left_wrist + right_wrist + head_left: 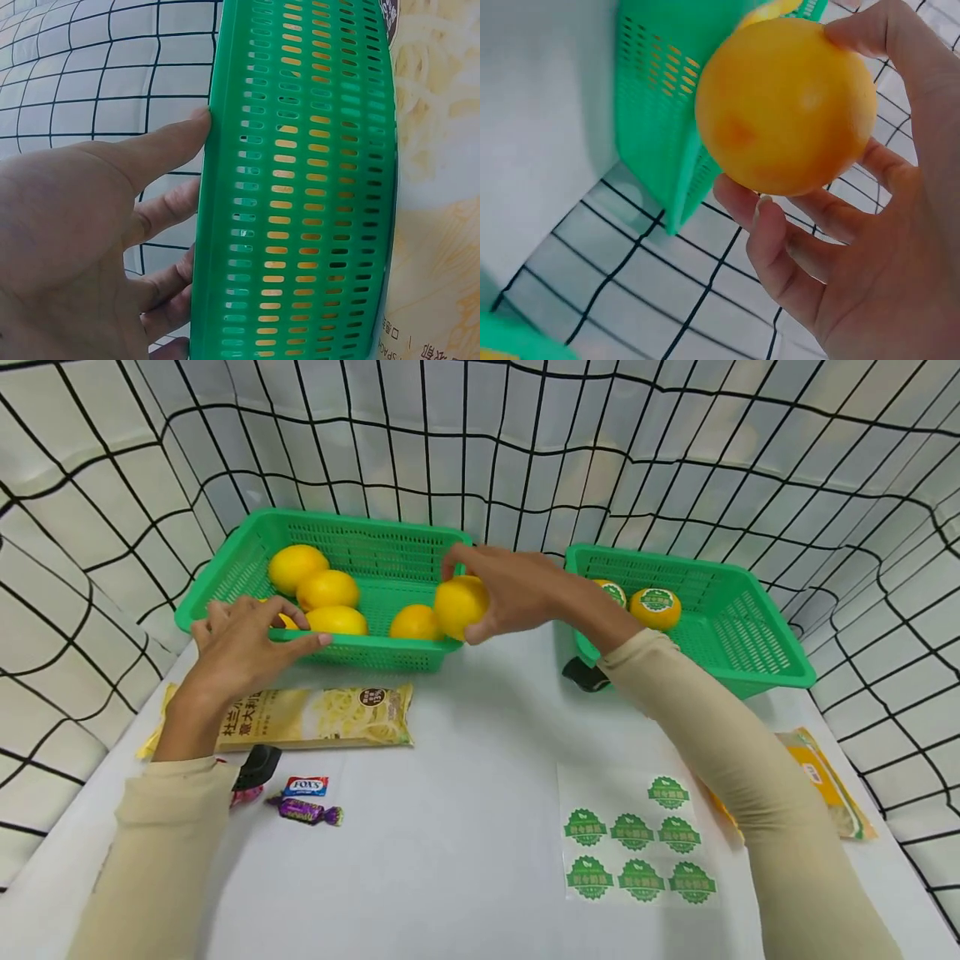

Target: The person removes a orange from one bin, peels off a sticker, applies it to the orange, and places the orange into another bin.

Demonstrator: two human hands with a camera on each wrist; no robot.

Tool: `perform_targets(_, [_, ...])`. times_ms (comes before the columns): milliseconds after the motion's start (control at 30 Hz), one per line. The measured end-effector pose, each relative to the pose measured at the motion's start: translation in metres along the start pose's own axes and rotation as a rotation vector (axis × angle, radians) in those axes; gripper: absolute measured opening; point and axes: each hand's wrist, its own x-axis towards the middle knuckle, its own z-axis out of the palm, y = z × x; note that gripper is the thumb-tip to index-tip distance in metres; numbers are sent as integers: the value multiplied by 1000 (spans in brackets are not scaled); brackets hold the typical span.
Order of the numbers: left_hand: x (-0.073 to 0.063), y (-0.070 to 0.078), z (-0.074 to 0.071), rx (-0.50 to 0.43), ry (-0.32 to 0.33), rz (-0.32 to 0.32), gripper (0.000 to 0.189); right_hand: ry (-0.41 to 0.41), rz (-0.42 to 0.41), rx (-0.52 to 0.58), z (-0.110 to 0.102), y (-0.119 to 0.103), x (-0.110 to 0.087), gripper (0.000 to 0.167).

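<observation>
My right hand [517, 589] holds a round orange [460, 607] between thumb and fingertips, over the right end of the left green basket [360, 652]. In the right wrist view the same orange [784, 105] shows a bare skin with no sticker. Several more yellow-orange fruits [328, 591] lie in that basket, most of them at its left end. My left hand [247, 647] rests at the basket's near left rim, fingers loosely bent over it. In the left wrist view the thumb touches the rim of the slotted basket wall [300, 180].
A second green basket [757, 652] at the right holds fruits with green stickers [656, 602]. A sticker sheet [632, 832] lies in front of it. A noodle packet [322, 718], wrapped candies [306, 810] and a yellow packet [825, 785] lie about. Black netting surrounds the table.
</observation>
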Motion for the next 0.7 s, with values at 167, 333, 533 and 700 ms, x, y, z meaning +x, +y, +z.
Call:
perform_targets(167, [2, 1, 3, 4, -1, -9, 56, -17, -6, -8, 25, 11, -44, 65])
perform_targets(333, [2, 2, 2, 8, -3, -4, 57, -50, -4, 27, 55, 20, -73, 65])
perform_targets(533, [2, 3, 2, 21, -4, 6, 56, -75, -8, 110, 92, 30, -90, 62])
perform_targets(700, [0, 2, 3, 33, 3, 5, 58, -89, -18, 175, 112, 30, -95, 60])
